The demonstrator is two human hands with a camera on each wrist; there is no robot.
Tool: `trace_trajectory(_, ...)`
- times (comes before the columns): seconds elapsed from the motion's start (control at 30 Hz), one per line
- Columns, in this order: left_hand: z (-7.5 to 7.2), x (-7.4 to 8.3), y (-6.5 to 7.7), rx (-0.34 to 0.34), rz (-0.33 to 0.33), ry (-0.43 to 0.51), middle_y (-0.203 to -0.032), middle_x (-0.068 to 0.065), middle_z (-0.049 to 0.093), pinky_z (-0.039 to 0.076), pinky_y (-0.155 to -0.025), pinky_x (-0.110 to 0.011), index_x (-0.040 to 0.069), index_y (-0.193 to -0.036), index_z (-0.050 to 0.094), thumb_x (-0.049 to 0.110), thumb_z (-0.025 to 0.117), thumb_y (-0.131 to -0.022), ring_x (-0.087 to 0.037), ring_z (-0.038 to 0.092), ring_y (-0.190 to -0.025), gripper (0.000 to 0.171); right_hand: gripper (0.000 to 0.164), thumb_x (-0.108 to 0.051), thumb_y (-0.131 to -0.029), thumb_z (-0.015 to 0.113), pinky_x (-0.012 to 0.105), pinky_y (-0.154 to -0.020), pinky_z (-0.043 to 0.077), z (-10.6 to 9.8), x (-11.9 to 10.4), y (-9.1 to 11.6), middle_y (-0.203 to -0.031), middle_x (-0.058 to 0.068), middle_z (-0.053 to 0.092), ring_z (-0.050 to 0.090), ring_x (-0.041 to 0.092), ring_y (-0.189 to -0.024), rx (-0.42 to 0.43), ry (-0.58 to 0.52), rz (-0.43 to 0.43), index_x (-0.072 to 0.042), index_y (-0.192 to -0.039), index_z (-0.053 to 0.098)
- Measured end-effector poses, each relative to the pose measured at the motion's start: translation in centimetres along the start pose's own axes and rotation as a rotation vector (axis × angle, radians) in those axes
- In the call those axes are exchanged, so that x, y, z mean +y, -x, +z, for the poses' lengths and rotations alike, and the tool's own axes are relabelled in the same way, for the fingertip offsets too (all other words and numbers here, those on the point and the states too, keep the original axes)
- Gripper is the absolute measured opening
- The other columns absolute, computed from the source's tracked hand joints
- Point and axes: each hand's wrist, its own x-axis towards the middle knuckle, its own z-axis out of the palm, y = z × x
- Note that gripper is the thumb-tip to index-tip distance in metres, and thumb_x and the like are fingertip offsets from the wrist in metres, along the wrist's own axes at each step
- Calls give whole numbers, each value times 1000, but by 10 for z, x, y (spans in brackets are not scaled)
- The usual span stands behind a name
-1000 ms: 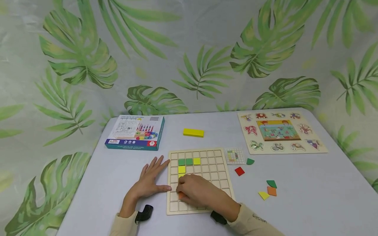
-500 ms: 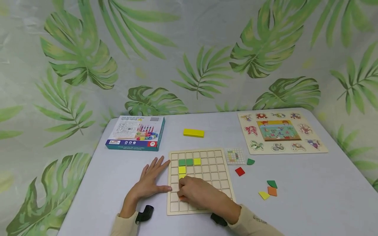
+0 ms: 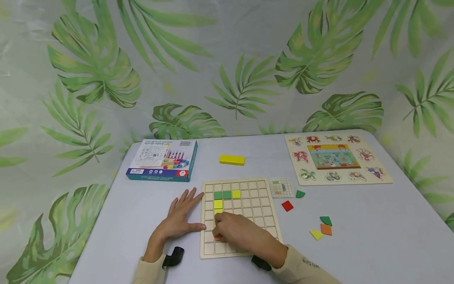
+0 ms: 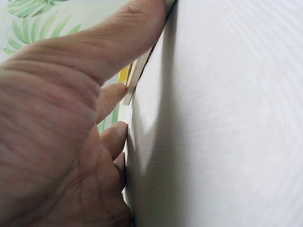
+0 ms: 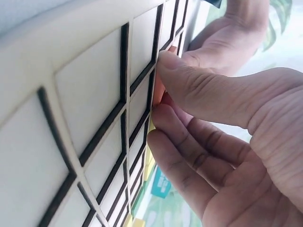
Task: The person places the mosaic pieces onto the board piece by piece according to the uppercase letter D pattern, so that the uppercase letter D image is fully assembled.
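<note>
A wooden grid board lies on the table. Its left part carries green square tiles, a yellow tile ending that row, and another yellow tile below, with more yellow partly hidden by fingers. My right hand pinches an orange tile between thumb and fingers, right at the board's surface; most of the tile is covered. My left hand is spread flat beside the board, thumb and index fingertips at its left edge.
Right of the board are a pattern card, a red tile, a green quarter-round piece and a small group with an orange tile. Behind stand a box, a yellow block and a sea-animal puzzle.
The right hand has shifted very slightly over the orange tile, and less of the tile shows now. The left hand keeps its place at the board's edge.
</note>
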Motion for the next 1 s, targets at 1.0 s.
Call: trace_trajectory(1.0,0,1,0,0,-6,-2,-169,-11,13,-7,-121,-62,17,-157,35,40,87,-74,-38,-1,-156,101,25,-24,-84,81,32,-85,54,-5,44,55,-99,-6,69,62,12,-90,97,-5,35,-19,-108,74)
